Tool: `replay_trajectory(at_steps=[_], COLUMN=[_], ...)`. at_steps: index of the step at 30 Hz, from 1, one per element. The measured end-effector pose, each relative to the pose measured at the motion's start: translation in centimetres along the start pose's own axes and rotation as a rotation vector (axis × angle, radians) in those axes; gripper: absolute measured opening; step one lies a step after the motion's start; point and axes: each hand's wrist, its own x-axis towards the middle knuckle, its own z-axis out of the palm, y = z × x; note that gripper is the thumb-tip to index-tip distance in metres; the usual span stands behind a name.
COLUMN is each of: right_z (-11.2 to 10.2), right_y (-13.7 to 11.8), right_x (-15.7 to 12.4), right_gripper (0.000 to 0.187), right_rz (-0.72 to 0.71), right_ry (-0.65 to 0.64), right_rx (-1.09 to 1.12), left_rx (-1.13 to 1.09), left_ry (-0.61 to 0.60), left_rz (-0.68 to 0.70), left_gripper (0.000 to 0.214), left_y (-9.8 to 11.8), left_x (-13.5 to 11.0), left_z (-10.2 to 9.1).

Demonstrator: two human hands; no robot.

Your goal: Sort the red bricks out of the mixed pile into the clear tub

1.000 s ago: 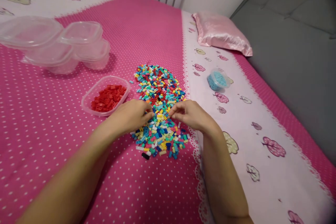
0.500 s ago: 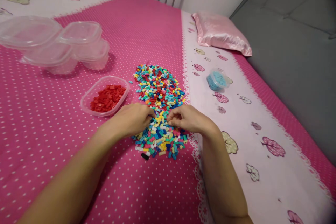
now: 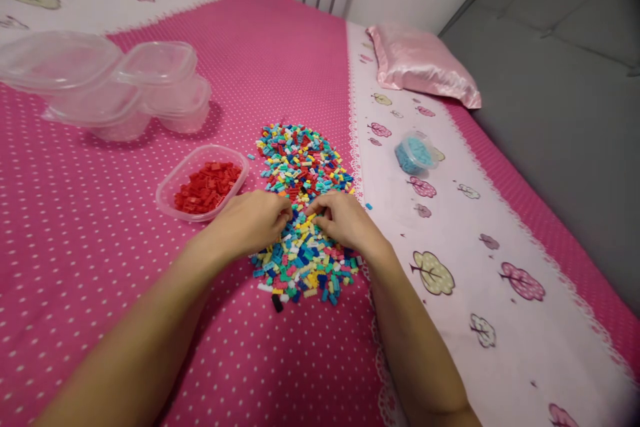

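A pile of small multicoloured bricks [image 3: 303,167] lies on a pink dotted bedspread [image 3: 90,240]. Both hands rest on the near half of the pile, fingertips almost meeting. My left hand [image 3: 250,221] has its fingers curled and pinched at the bricks; what it grips is hidden. My right hand [image 3: 340,219] is also curled with fingertips pressed into the pile. A clear tub of red bricks [image 3: 205,185] sits just left of my left hand. A small clear tub of light blue bricks [image 3: 414,152] stands to the right on the white patterned strip.
Several empty clear tubs and lids [image 3: 115,87] are stacked at the back left. A pink satin pillow [image 3: 423,63] lies at the back right. The bed's right edge [image 3: 550,227] meets a grey surface. A black brick [image 3: 277,303] lies at the pile's near edge.
My right hand has slid left and further into the pile, closer to my left hand. The left hand has barely moved.
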Motion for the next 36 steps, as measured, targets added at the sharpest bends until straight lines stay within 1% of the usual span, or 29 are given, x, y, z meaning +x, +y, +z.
replay_trajectory(at_steps=[4, 7, 12, 14, 17, 20, 22, 24, 26, 29, 32, 36], right_z=[-0.2, -0.4, -0.8, -0.9, -0.9, -1.0, -1.0, -0.9, -0.7, -0.2, 0.1, 0.0], right_y=[0.4, 0.7, 0.9, 0.9, 1.1, 1.1, 1.0, 0.8, 0.6, 0.4, 0.4, 0.4], right_x=[-0.1, -0.1, -0.1, -0.1, -0.3, -0.4, -0.3, -0.3, -0.1, 0.2, 0.3, 0.2], right_gripper=[0.012, 0.011, 0.011, 0.011, 0.012, 0.017, 0.019, 0.021, 0.024, 0.024, 0.022, 0.023], right_rz=[0.063, 0.121, 0.144, 0.172, 0.217, 0.225, 0.179, 0.111, 0.082, 0.109, 0.129, 0.138], right_ry=[0.042, 0.086, 0.099, 0.144, 0.227, 0.255, 0.245, 0.213, 0.171, 0.144, 0.163, 0.171], right_rx=[0.06, 0.125, 0.242, 0.216, 0.107, 0.031, 0.011, -0.01, -0.045, -0.11, -0.155, -0.171], left_rx=[0.035, 0.043, 0.029, 0.019, 0.007, 0.014, 0.021, 0.017, 0.008, 0.005, 0.013, 0.019], left_ry=[-0.014, -0.02, -0.012, -0.002, 0.019, 0.016, 0.008, 0.008, 0.015, 0.013, 0.015, 0.023], left_rz=[-0.016, -0.009, -0.02, -0.019, -0.005, -0.005, -0.016, -0.034, -0.053, -0.071, -0.07, -0.064], left_gripper=[0.033, 0.034, 0.033, 0.031, 0.03, 0.031, 0.033, 0.034, 0.034, 0.034, 0.034, 0.034], left_y=[0.0, 0.0, 0.1, 0.1, 0.0, -0.1, -0.1, -0.1, 0.0, 0.1, 0.1, 0.0], left_x=[0.0, 0.0, -0.1, 0.0, 0.0, 0.1, 0.1, 0.1, 0.1, 0.1, 0.1, 0.1], left_z=[0.1, 0.0, -0.1, -0.1, 0.0, 0.1, 0.2, 0.1, 0.0, -0.1, -0.1, 0.0])
